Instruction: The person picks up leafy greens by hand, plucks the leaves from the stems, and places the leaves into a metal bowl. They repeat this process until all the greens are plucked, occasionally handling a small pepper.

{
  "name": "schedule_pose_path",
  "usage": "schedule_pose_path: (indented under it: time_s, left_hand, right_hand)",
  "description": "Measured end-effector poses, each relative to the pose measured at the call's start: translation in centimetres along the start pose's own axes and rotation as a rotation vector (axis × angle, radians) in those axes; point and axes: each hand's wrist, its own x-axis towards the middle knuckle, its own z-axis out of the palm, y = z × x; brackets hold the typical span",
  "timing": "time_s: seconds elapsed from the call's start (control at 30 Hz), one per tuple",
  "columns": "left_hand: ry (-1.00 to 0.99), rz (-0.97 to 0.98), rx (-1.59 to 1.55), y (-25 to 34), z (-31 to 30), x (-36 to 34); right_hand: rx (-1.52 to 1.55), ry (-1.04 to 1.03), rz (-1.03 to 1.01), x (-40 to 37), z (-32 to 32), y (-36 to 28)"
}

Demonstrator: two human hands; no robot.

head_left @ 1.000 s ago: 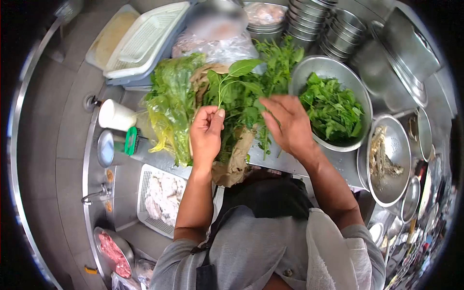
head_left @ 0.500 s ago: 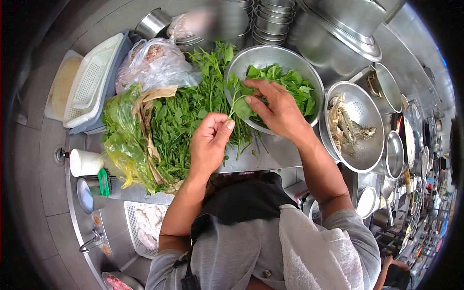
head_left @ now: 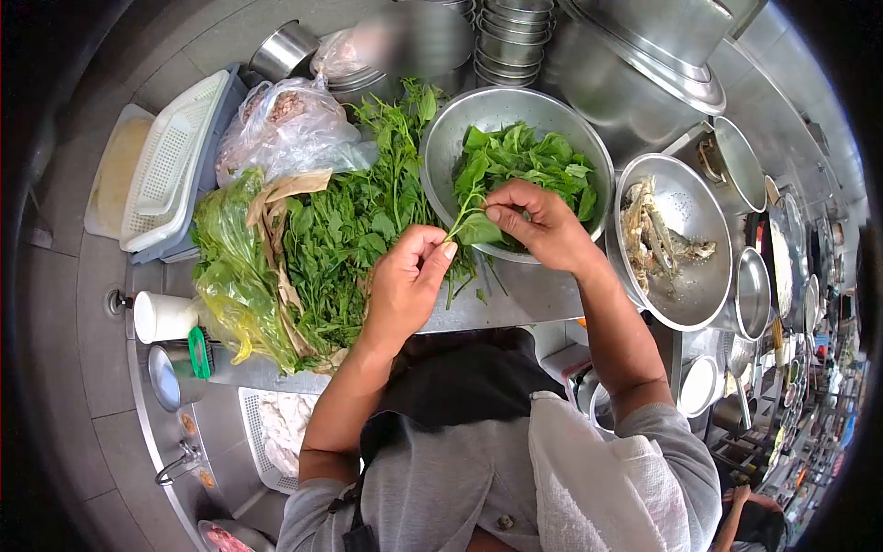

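Between thumb and fingers, my left hand (head_left: 409,276) pinches the lower stem of a leafy green sprig (head_left: 477,228). My right hand (head_left: 543,224) is closed on the sprig's upper part, thumb against forefinger, over the near rim of a metal bowl (head_left: 441,133). Picked green leaves (head_left: 529,156) fill part of that bowl. Left of it, a big heap of leafy stems (head_left: 336,239) lies on the steel counter, partly in a yellow-green plastic bag (head_left: 235,267) with a brown paper edge. My left wrist is in front of the heap's right side.
To the right stands a colander (head_left: 685,198) with crab-like pieces, near metal pots (head_left: 752,293). Behind are stacked steel bowls (head_left: 510,46) and a clear bag (head_left: 285,124). White baskets (head_left: 175,166) sit left, above a sink with a tap (head_left: 179,460). Another person (head_left: 750,520) is at lower right.
My right hand has moved slightly right and down, and its fingers have closed further on the sprig. My left hand has shifted a little right. The sprig's leaf now hangs lower.
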Motion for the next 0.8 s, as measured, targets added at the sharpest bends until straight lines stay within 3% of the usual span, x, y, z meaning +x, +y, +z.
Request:
schedule_pose_path:
  time_s: [0.17, 0.27, 0.43, 0.67, 0.8]
  left_hand:
    - [-0.021, -0.027, -0.078, -0.9, 0.6, 0.5]
    - [-0.024, -0.086, -0.149, -0.8, 0.9, 0.8]
    - [-0.048, -0.07, -0.152, -1.1, 1.3, 1.1]
    - [-0.019, 0.059, 0.113, -0.8, 1.4, 0.8]
    - [-0.063, 0.01, 0.124, -0.8, 1.5, 0.5]
  right_hand:
    - [-0.58, 0.15, -0.382, 0.5, 0.2, -1.1]
    - [-0.621, 0.106, -0.338, 0.2, 0.3, -0.7]
    - [-0.287, 0.146, -0.26, 0.4, 0.0, 0.3]
    - [-0.036, 0.158, -0.103, 0.5, 0.2, -0.4]
    - [-0.337, 0.182, -0.27, 0.4, -0.1, 0.2]
